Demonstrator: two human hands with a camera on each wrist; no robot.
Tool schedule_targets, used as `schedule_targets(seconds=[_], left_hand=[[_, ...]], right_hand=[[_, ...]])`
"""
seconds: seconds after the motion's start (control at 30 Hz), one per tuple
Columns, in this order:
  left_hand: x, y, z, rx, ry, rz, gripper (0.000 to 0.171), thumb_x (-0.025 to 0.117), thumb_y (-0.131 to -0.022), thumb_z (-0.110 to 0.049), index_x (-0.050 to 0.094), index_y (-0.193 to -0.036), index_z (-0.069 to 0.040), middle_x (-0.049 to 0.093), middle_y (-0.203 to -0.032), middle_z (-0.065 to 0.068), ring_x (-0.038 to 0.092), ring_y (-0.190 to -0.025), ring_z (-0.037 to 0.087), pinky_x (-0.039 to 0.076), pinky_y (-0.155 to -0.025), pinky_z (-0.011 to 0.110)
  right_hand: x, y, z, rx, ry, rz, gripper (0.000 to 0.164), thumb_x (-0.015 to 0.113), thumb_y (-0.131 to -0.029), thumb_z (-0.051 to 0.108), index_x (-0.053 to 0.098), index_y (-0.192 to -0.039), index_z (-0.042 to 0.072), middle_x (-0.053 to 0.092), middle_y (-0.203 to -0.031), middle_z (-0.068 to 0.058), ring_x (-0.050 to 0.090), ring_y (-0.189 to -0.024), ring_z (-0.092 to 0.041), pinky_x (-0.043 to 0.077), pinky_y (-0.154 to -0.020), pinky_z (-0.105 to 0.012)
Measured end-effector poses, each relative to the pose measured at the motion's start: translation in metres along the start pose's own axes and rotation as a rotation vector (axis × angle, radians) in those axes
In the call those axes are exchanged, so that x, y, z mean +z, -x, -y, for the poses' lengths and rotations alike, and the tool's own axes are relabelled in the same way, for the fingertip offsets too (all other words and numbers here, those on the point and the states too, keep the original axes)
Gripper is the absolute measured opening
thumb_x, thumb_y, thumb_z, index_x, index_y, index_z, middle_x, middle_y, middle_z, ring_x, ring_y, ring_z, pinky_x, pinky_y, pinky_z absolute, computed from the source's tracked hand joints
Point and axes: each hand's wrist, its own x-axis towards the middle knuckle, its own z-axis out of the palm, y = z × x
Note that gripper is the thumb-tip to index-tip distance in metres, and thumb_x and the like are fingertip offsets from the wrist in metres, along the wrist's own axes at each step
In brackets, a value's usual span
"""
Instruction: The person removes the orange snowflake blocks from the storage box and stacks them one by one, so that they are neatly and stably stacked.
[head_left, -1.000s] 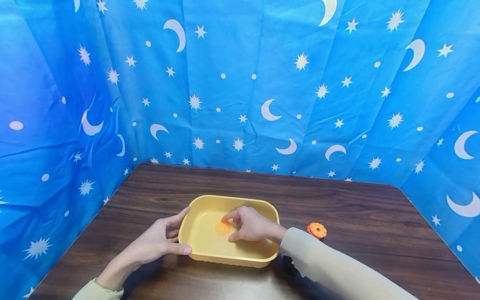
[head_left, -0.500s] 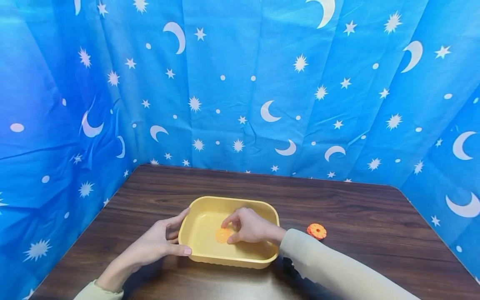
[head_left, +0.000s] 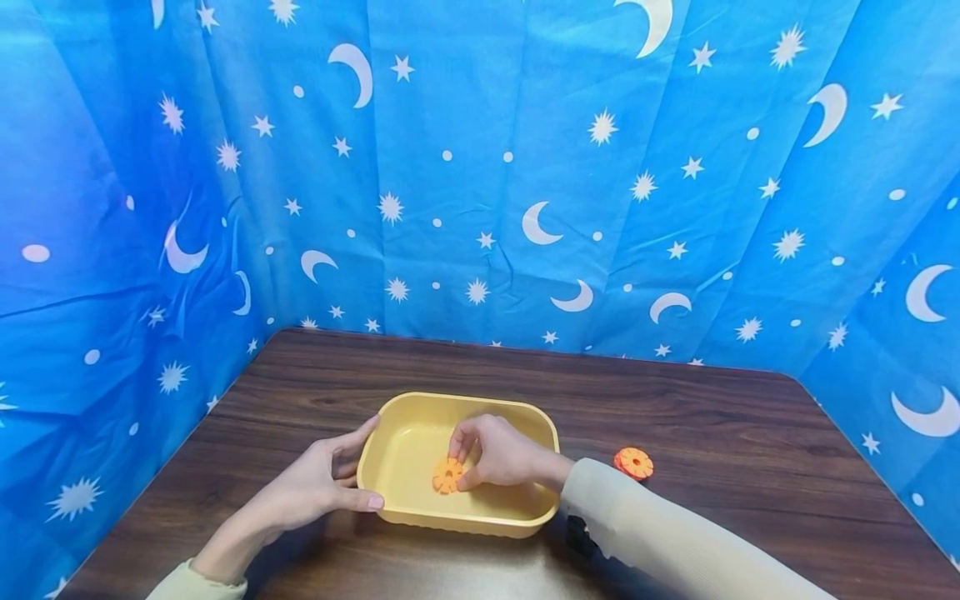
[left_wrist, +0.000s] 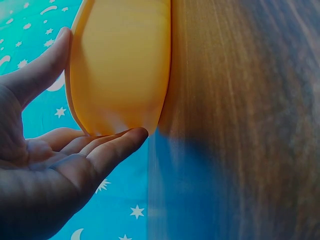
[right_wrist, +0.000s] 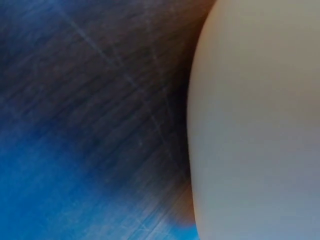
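Note:
A yellow rectangular tub stands on the table, its open top facing up. My left hand holds its left end, thumb at the front corner of the rim and fingers at the back. In the left wrist view, the fingers of that hand lie along the tub's outer wall. My right hand reaches inside, its thumb and forefinger pinching a notched orange disc with a hole at its centre. The right wrist view shows the tub's outer wall; the right hand is outside that view.
More notched discs, orange over red, lie in a small pile to the right of the tub. The dark wooden table is enclosed by blue cloth with white moons and stars.
The orange disc looked blurred before and now shows sharply, slightly nearer the front. My right forefinger has shifted right and down along with it. The left hand and the tub stay in place.

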Motion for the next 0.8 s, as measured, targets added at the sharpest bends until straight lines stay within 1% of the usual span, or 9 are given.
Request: schedule_targets(seconds=[0.1, 0.17, 0.3, 0.4, 0.6, 0.8], left_hand=[[-0.0003, -0.0001, 0.0004, 0.006, 0.009, 0.004, 0.107, 0.092, -0.084, -0.016, 0.026, -0.166, -0.004, 0.026, -0.167, 0.031, 0.047, -0.14, 0.05, 0.051, -0.106, 0.049], [-0.0005, -0.0002, 0.0008, 0.01, 0.014, 0.007, 0.107, 0.091, -0.084, -0.016, 0.025, -0.166, -0.003, 0.026, -0.167, 0.031, 0.046, -0.141, 0.05, 0.052, -0.106, 0.048], [-0.0009, 0.0, 0.0015, 0.013, 0.02, 0.013, 0.107, 0.091, -0.084, -0.016, 0.025, -0.167, -0.003, 0.025, -0.167, 0.031, 0.045, -0.141, 0.05, 0.051, -0.106, 0.048], [-0.001, 0.0, 0.0013, 0.011, 0.018, 0.01, 0.107, 0.091, -0.084, -0.016, 0.025, -0.167, -0.004, 0.024, -0.167, 0.031, 0.046, -0.141, 0.05, 0.051, -0.106, 0.048], [-0.0012, -0.0004, 0.0017, 0.019, 0.011, 0.008, 0.107, 0.091, -0.084, -0.017, 0.026, -0.167, -0.004, 0.025, -0.167, 0.031, 0.047, -0.14, 0.05, 0.051, -0.107, 0.049], [-0.0014, -0.0009, 0.003, 0.018, 0.014, 0.013, 0.106, 0.091, -0.084, -0.018, 0.026, -0.166, -0.003, 0.025, -0.167, 0.031, 0.047, -0.14, 0.05, 0.051, -0.106, 0.049]], right_hand=[[-0.0002, -0.0001, -0.0001, -0.002, -0.02, 0.013, 0.032, 0.092, -0.076, -0.002, 0.069, -0.095, 0.01, 0.071, -0.083, -0.003, 0.064, -0.072, -0.014, 0.053, -0.069, -0.026], [-0.0007, 0.0, 0.0005, -0.004, -0.027, 0.024, 0.032, 0.091, -0.077, -0.002, 0.07, -0.099, 0.009, 0.071, -0.081, -0.003, 0.064, -0.069, -0.012, 0.052, -0.069, -0.025], [-0.0017, 0.0003, 0.0017, -0.003, -0.033, 0.047, 0.038, 0.091, -0.078, -0.001, 0.074, -0.111, 0.007, 0.071, -0.082, -0.003, 0.063, -0.069, -0.011, 0.051, -0.068, -0.024], [-0.0025, 0.0006, 0.0028, -0.008, -0.034, 0.058, 0.042, 0.091, -0.078, -0.001, 0.076, -0.116, 0.006, 0.071, -0.084, -0.003, 0.062, -0.07, -0.012, 0.051, -0.067, -0.024], [-0.0028, 0.0002, 0.003, -0.007, -0.021, 0.06, 0.038, 0.091, -0.079, -0.001, 0.078, -0.114, 0.006, 0.071, -0.084, -0.001, 0.061, -0.072, -0.01, 0.052, -0.068, -0.024], [-0.0032, -0.0003, 0.0022, -0.009, -0.006, 0.037, 0.038, 0.093, -0.079, 0.005, 0.08, -0.114, 0.005, 0.072, -0.083, 0.001, 0.062, -0.073, -0.009, 0.053, -0.07, -0.024]])
